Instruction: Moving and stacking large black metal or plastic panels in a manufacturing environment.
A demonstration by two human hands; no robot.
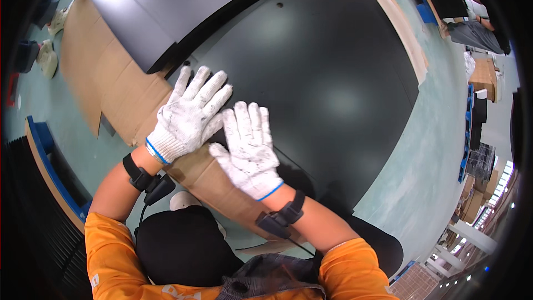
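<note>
Both my hands wear white knit gloves with blue cuffs, smudged dark at the fingers and palms. My left hand (pixel 190 115) is open, fingers spread, over the near left edge of a large dark flat panel (pixel 333 72) beside brown cardboard (pixel 130 97). Close to its right, my right hand (pixel 248 153) is also open, fingers stretched forward over the panel's near edge. Neither holds anything; whether they press on the panel or hover, I cannot tell. Beyond my left hand, a grey-black panel with a folded edge (pixel 161 8) lies across the panel's far left part.
A cardboard strip (pixel 397 25) runs along the panel's far right side. At the left, a blue-framed pallet (pixel 47 144) stands beside dark ribbed pieces. Another person's shoes (pixel 48 58) show at the far left; a person in grey trousers (pixel 476 34) is at the upper right, near cardboard boxes (pixel 484 79).
</note>
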